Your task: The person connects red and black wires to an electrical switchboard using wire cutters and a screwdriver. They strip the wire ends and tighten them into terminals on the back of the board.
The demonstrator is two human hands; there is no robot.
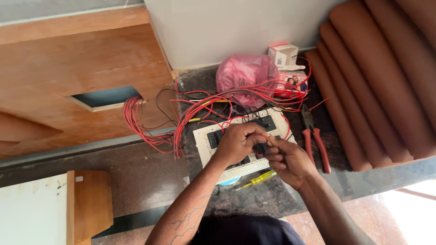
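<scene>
Both hands meet over a white switch plate (206,131) lying flat on the dark stone bench (150,177), its long axis running left to right and tilted slightly up toward the right. Left hand (238,143) is closed, fingers pinching a thin red wire (257,135) above the plate; right hand (288,161) is curled, fingertips nipping the same wire just beside the left. Wire runs roughly left to right between the two pinches. Several black switch modules (266,122) are already seated in the plate. A bundle of red wires (136,122) comes out of a rectangular cut-out (106,97) in the plywood panel and loops loosely over the plate, so wiring looks partly done, with many leads still slack; which ends are terminated cannot be told. Red-handled pliers (315,140) lie just right of the plate, handles toward the person. Yellow-handled screwdriver (258,180) lies near the plate's near edge. Pink plastic bag (245,75) and small cartons (283,54) sit behind.
</scene>
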